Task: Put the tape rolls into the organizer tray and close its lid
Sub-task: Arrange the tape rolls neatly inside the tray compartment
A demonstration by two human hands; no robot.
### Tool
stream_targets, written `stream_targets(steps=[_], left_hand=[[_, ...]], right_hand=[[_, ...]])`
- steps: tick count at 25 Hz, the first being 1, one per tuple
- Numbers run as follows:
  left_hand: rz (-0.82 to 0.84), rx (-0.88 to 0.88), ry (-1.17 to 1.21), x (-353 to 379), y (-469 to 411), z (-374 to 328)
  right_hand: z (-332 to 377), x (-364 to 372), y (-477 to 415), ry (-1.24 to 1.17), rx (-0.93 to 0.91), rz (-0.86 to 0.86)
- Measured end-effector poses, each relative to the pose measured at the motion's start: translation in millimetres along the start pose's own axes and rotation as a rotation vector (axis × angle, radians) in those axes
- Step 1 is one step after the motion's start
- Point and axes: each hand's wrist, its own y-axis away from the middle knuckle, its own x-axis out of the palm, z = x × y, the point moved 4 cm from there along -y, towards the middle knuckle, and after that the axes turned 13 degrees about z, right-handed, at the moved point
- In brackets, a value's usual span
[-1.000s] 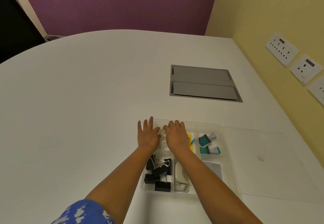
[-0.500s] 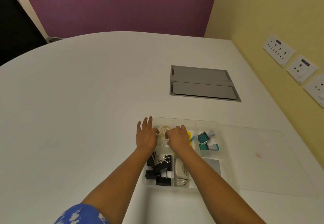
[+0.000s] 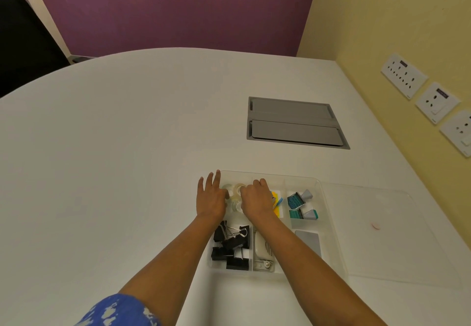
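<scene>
Both hands are down at the far-left compartment of the clear organizer tray, where the tape rolls sit. The right hand is curled, its fingers bent over the compartment's right side and touching the nearest roll; whether its grip actually pinches the roll I cannot tell from here. The left hand lies flat at the tray's left edge, fingers spread and pointing away, its thumb side just beside the rolls.

Nearer the person, the tray holds black binder clips in the left compartment and a pale stapler beside them. To the right of the hands are yellow and blue sticky tabs, then teal stamps and a grey card.

The clear lid lies open and flat on the white table, to the tray's right. Farther off, a grey cable hatch is set into the table, and white wall sockets line the yellow wall.
</scene>
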Motion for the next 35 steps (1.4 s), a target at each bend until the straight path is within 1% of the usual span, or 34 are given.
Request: stream_targets(steps=[4,6,9,12,15,19,21,23,25,27,30,35], left_hand=[[0.006,-0.001,-0.007,0,-2,-1],[0.009,-0.005,0.001,-1,-3,-2],[0.021,-0.011,0.009,0,-5,-4],[0.044,-0.021,0.007,2,-6,-4],[0.042,-0.031,0.005,4,-6,-3],[0.026,-0.038,-0.003,6,-7,-1],[0.017,-0.031,-0.003,7,-8,0],[-0.002,-0.02,0.004,8,-10,0],[-0.022,-0.013,0.02,9,-12,1],[-0.026,0.0,0.025,10,-16,2],[0.008,0.02,0.016,11,-25,3],[0.074,0.024,-0.051,15,-39,3]], right_hand=[[5,-2,-2,0.068,0.007,0.047],[6,-5,-3,0.084,0.008,0.042],[4,-10,-2,-0.003,-0.019,-0.014],[4,-9,0,-0.15,-0.117,-0.024],[3,-4,3,-0.159,-0.164,0.01],[3,-2,3,-0.149,-0.173,0.003],[2,-3,1,-0.214,-0.153,-0.016],[-8,-8,-2,-0.316,-0.068,-0.068],[-18,-10,-5,-0.348,-0.001,-0.105],[-23,-10,-9,-0.32,-0.005,-0.087],[-18,-10,-15,-0.255,-0.093,-0.033],[-6,-16,-19,-0.042,-0.176,-0.085]])
